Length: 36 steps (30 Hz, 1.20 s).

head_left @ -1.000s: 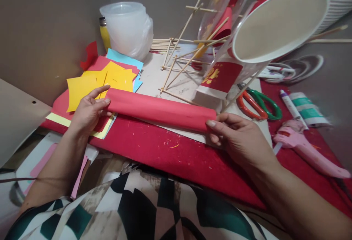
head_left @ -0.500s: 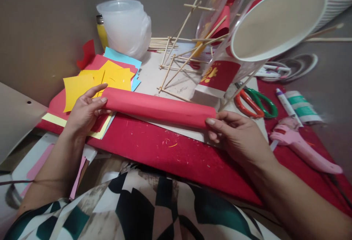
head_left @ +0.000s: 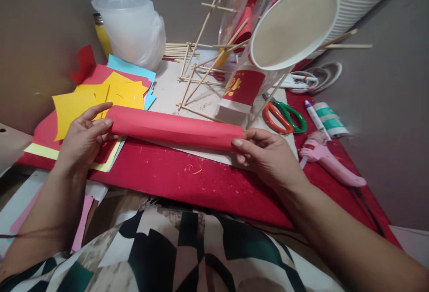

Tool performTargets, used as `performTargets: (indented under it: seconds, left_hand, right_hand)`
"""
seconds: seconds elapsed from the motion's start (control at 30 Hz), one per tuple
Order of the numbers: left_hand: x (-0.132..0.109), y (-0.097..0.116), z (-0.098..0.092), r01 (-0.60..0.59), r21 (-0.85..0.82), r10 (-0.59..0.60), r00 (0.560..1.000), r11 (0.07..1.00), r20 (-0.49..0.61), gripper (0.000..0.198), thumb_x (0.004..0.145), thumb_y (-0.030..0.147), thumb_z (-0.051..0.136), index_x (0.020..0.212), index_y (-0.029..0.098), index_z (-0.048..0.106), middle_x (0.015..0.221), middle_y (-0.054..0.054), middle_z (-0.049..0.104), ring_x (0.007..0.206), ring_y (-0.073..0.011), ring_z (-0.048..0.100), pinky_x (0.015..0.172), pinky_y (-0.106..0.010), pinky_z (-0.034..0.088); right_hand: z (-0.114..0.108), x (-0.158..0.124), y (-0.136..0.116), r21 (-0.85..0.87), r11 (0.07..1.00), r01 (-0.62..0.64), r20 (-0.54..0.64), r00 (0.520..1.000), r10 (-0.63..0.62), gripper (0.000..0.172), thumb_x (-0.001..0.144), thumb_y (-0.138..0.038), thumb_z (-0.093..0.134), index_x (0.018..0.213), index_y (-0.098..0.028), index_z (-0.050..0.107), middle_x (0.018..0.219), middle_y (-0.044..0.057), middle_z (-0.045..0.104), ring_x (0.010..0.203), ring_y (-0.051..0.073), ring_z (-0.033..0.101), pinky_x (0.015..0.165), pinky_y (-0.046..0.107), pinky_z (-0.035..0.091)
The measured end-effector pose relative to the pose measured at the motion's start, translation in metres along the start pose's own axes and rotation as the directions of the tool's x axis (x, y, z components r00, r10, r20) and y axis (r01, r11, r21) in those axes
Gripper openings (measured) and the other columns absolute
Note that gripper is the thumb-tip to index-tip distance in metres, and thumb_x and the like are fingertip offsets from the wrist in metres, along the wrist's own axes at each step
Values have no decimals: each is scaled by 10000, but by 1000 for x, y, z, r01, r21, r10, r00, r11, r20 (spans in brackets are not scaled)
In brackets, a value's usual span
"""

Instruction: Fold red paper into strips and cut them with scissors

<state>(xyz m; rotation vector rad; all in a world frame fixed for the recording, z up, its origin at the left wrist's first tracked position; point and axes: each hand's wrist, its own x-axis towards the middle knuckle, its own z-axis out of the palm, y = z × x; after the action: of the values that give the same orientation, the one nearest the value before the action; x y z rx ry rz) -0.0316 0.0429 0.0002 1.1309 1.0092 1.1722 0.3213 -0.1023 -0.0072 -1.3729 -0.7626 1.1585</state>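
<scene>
A rolled sheet of red paper (head_left: 174, 127) stretches between my hands, just above the near edge of the table. Its left end is pinched by my left hand (head_left: 87, 132), thumb on the near side. At the right end, my right hand (head_left: 263, 147) grips the roll between thumb and fingers. Beneath and beyond my left hand lie yellow paper pieces (head_left: 72, 109) on red and blue sheets. Behind the roll stands a frame of thin wooden sticks (head_left: 189, 89), beside a clear-and-paper cup structure with a large paper cup (head_left: 295, 28) facing me.
Orange and green scissors (head_left: 278, 118) lie right of the cups. Further right are a marker (head_left: 315, 118), a green-and-white roll (head_left: 331, 120) and a pink glue gun (head_left: 330, 164). Plastic tubs (head_left: 130, 28) stand at the back left. A red cloth (head_left: 167, 171) covers the table.
The view has shifted, so the whole scene appears further left. Both hands keep hold of the red paper roll in nearly the same pose.
</scene>
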Motion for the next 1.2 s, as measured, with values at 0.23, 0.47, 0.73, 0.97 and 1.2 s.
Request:
performTargets:
  seconds: [0.23,0.47,0.73,0.97,1.2]
  left_hand:
    - [-1,3,4,-5,-1,5,999,1000,-47,538,663,121,851,1192,167,766,621,20,674,518,-94,650,556,-189,636]
    - [-2,4,7,-3,6,3,998,1000,-60,532,656,108,828,1180,179,771,620,19,671,528,-96,640,567,-202,637]
    - [-4,6,10,18,24,-16,996,1000,-88,552,632,121,830,1178,180,773,584,24,654,511,-96,628,592,-200,633]
    - [-6,9,10,43,69,-37,996,997,-87,460,696,138,788,1140,256,783,628,33,687,538,-92,635,613,-189,623]
    - [-8,11,11,55,79,-46,994,995,-103,427,723,152,779,1129,286,786,641,36,673,588,-98,648,680,-217,613]
  right_hand:
    - [0,-1,1,-8,1000,-1,7,1000,1,424,569,-452,974,717,-204,665,458,-39,611,401,89,540,388,162,443]
    - [-2,0,2,-12,1000,-9,9,1000,9,420,588,-451,967,726,-199,661,467,-38,619,402,88,549,393,159,456]
    - [-3,0,3,-22,1000,-13,7,1000,13,421,593,-449,968,730,-193,663,486,-34,632,408,85,563,388,148,445]
    - [-3,-1,3,-37,999,3,27,1000,-2,400,626,-447,951,730,-189,663,488,-24,641,408,87,558,393,153,444]
    - [-3,-1,3,-47,999,8,26,1000,-7,405,625,-452,951,734,-195,658,496,-29,633,421,100,569,390,169,437]
